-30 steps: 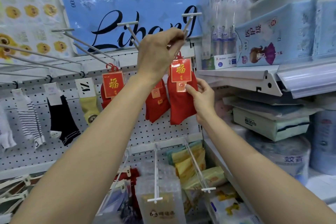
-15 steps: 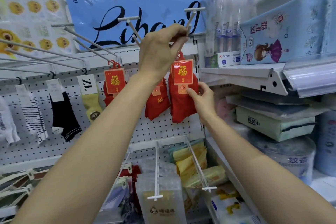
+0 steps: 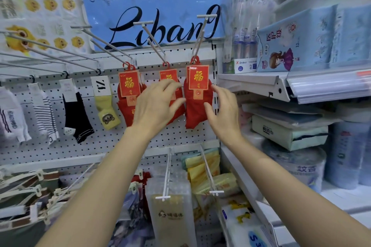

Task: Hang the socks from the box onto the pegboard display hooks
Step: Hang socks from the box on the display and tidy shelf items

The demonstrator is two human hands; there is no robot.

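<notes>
White perforated pegboard (image 3: 112, 142) fills the background, its long metal hooks (image 3: 154, 43) slanting toward the viewer. Compared with the frame a second earlier, the left hand (image 3: 155, 107) has dropped from the hook at 12 o'clock to the centre, fingers spread and relaxed in front of the middle red socks (image 3: 168, 75), holding nothing. The right hand (image 3: 222, 112) has let go of the card and now hovers open, at 3 o'clock of the right-hand red socks (image 3: 195, 110); whether its fingertips touch the fabric cannot be told. That soft knit pair hangs by a red plastic hanger from the rightmost hook (image 3: 200, 40), its glossy rectangular card printed in gold. The left red socks (image 3: 128, 94) hang at 9 o'clock. The middle pair is largely hidden by the left hand; the hands are blurred.
</notes>
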